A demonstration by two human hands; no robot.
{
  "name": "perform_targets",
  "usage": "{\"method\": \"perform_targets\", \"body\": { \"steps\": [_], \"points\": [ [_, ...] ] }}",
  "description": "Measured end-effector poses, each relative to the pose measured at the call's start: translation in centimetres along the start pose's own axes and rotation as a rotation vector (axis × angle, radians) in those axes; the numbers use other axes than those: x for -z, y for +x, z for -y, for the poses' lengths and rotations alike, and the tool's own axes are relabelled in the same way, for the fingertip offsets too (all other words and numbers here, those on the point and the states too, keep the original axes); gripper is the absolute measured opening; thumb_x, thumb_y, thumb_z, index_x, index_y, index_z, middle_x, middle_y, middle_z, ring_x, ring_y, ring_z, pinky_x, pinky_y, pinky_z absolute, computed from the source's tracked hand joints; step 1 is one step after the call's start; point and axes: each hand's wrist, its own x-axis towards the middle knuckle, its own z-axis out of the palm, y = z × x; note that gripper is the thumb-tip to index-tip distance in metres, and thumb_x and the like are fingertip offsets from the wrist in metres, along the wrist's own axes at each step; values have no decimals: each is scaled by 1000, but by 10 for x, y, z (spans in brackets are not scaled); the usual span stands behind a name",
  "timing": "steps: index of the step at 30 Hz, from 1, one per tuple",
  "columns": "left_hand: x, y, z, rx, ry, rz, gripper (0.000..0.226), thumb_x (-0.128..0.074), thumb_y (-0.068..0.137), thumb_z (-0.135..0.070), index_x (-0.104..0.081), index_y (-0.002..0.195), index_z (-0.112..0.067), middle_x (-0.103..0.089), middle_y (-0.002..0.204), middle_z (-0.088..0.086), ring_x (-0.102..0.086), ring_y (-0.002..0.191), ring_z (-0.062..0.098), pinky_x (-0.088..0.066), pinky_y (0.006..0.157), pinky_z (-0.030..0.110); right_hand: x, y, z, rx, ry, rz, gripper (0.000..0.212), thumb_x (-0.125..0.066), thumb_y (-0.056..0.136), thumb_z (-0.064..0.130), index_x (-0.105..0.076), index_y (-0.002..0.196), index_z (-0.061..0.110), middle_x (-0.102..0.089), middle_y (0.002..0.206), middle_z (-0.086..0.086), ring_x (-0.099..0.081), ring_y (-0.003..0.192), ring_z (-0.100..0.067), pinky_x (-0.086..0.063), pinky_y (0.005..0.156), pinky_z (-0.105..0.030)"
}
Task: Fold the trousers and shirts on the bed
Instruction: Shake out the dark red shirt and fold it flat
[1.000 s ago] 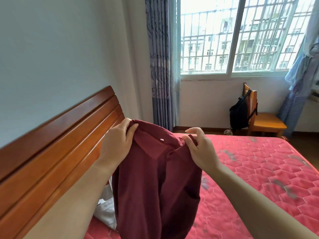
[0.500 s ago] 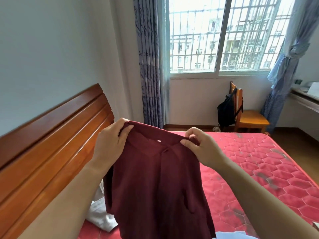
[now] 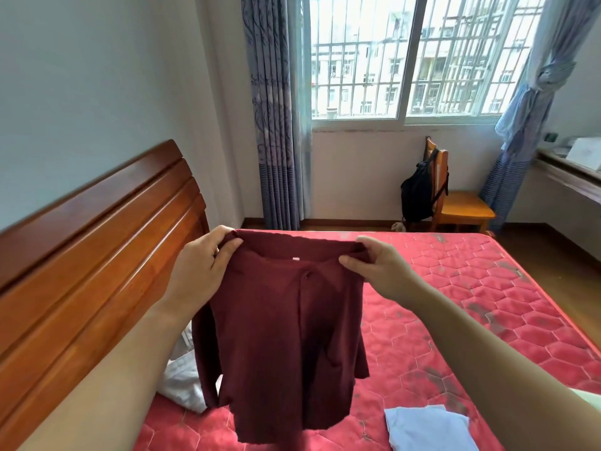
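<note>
A dark red collared shirt [image 3: 283,346] hangs in the air above the bed [image 3: 471,320], front side toward me, its hem just over the red quilted mattress. My left hand [image 3: 203,265] grips its left shoulder. My right hand [image 3: 377,265] pinches the right shoulder near the collar. A crumpled white garment [image 3: 182,382] lies by the headboard, partly hidden behind the shirt. A light blue folded garment [image 3: 429,428] lies at the near right on the mattress.
The wooden headboard [image 3: 97,255] runs along the left. A wooden chair [image 3: 458,206] with a black backpack [image 3: 418,196] stands beyond the bed under the barred window. A desk edge [image 3: 572,177] is at the far right.
My hands have moved apart and spread the shirt's shoulders wide. The view has tilted down, bringing the light blue garment into sight.
</note>
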Motion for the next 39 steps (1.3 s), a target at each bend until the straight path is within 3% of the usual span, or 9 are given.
{"method": "perform_targets", "body": {
  "steps": [5,12,15,18,25,29,31,36,39],
  "points": [
    [-6,-9,-11,26,52,-134,30,-39,91,-37,-56,94,-13,-53,63,-9,-43,50,2,-28,51,9,-13,1,2,263,-272,-384,19,-69,82,23,-54,74,13,-60,66,4,-51,61,-6,-43,60,-20],
    [-27,-19,-17,-2,260,-149,27,-42,94,-32,-54,88,-9,-58,64,0,-45,48,10,-20,47,7,-6,5,0,297,-647,-494,25,-64,83,42,-58,77,18,-63,66,5,-59,64,-16,-47,62,-32],
    [-46,-16,-30,174,258,-124,36,-36,96,-40,-56,95,-9,-64,73,7,-63,63,27,-32,51,25,-15,8,-4,163,-782,-534,26,-61,86,43,-59,83,17,-66,71,-2,-62,71,-28,-48,63,-36],
    [-62,-3,-50,390,87,-166,35,-41,97,-37,-59,102,-8,-68,88,12,-63,84,32,-29,64,25,-28,17,6,143,-773,-620,19,-63,84,38,-57,85,20,-66,72,0,-63,73,-29,-43,62,-32],
    [-68,29,-86,407,-434,8,35,-45,94,-42,-61,79,-15,-64,71,-5,-58,66,0,-40,59,13,-64,22,28,185,-684,-431,19,-62,74,14,-65,92,16,-70,88,-4,-63,84,-26,-39,67,-25],
    [-63,32,-83,288,-557,44,19,-52,94,-24,-64,97,-9,-69,90,5,-65,87,16,-51,79,29,-61,18,40,311,-547,-257,25,-68,69,10,-69,93,12,-68,83,-2,-62,73,-19,-51,73,-32],
    [-53,38,-74,215,-564,33,13,-50,95,-19,-63,99,-17,-69,91,-4,-64,86,7,-50,79,21,-46,17,44,370,-495,-327,25,-72,71,17,-69,96,15,-64,82,4,-61,69,-13,-53,70,-35],
    [-23,61,-72,-1,-652,223,19,-49,95,-18,-61,101,-31,-68,93,-9,-63,86,2,-48,80,15,-18,31,59,344,-427,-257,64,-75,76,28,-45,132,22,-51,121,6,-53,109,-9,-46,91,-25],
    [-16,62,-76,-19,-615,206,21,-49,92,-29,-63,107,-27,-69,96,-7,-65,88,13,-53,80,24,-31,40,61,314,-290,-165,27,-68,83,14,-57,107,16,-63,93,12,-58,85,2,-46,81,-25]
  ]
}}
